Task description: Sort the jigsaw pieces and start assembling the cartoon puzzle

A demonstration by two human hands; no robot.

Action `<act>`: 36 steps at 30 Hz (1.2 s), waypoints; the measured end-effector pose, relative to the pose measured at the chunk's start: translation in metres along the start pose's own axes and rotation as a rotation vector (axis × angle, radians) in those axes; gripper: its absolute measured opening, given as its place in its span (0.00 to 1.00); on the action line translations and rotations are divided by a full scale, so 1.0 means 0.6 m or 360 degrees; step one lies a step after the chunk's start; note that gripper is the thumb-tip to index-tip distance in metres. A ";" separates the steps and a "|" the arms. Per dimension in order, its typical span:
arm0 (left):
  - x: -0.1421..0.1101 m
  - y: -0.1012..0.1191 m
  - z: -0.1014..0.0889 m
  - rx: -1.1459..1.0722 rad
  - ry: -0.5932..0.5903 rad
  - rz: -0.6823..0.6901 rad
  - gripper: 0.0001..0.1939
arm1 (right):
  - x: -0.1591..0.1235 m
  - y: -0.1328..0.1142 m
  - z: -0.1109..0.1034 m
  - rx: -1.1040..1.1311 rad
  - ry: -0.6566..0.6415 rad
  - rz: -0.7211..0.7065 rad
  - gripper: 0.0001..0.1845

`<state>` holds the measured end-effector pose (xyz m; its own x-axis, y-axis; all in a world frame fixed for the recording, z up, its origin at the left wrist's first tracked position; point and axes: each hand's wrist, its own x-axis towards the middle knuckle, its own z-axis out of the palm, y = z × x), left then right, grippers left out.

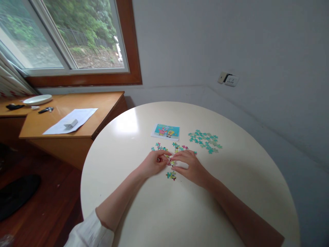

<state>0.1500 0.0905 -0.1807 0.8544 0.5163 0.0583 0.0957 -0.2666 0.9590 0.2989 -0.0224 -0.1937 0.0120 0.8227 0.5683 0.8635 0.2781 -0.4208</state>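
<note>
Both hands meet over the middle of a round cream table. My left hand is closed, its fingertips pinching at small jigsaw pieces between the hands. From the other side, my right hand has thumb and fingers curved in on the same pieces. Just below them lie a few joined puzzle pieces in green and yellow. More colourful pieces show beyond my fingers, partly hidden by them. A picture card with a pink and a yellow cartoon figure lies behind these.
A pile of teal puzzle pieces is spread to the right. At left stands a wooden desk bearing a white paper, keys and a white plate. A wall with a socket rises behind the table.
</note>
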 end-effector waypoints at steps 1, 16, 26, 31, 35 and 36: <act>0.000 0.001 0.000 -0.0004 0.0002 -0.0002 0.12 | 0.000 0.000 0.000 -0.0008 0.0006 0.0009 0.10; -0.001 0.004 -0.006 0.0488 0.0127 0.0147 0.12 | 0.002 0.004 -0.004 -0.0174 0.0149 0.0209 0.06; -0.012 0.005 -0.006 0.0858 -0.0335 0.0303 0.07 | 0.005 0.004 -0.005 -0.0255 0.0291 0.0278 0.06; -0.011 0.001 -0.006 0.0911 -0.0361 0.0332 0.07 | 0.004 0.006 -0.003 -0.0238 0.0293 0.0290 0.06; -0.008 0.004 -0.006 0.0964 -0.0284 0.0237 0.06 | 0.003 0.008 -0.003 -0.0183 0.0280 0.0269 0.07; -0.007 0.006 -0.007 0.0981 -0.0265 0.0219 0.06 | 0.003 0.008 -0.003 -0.0163 0.0270 0.0263 0.07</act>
<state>0.1448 0.0908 -0.1765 0.9428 0.3242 0.0777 0.2129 -0.7646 0.6083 0.3040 -0.0206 -0.1931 0.2344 0.7554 0.6119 0.8892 0.0878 -0.4490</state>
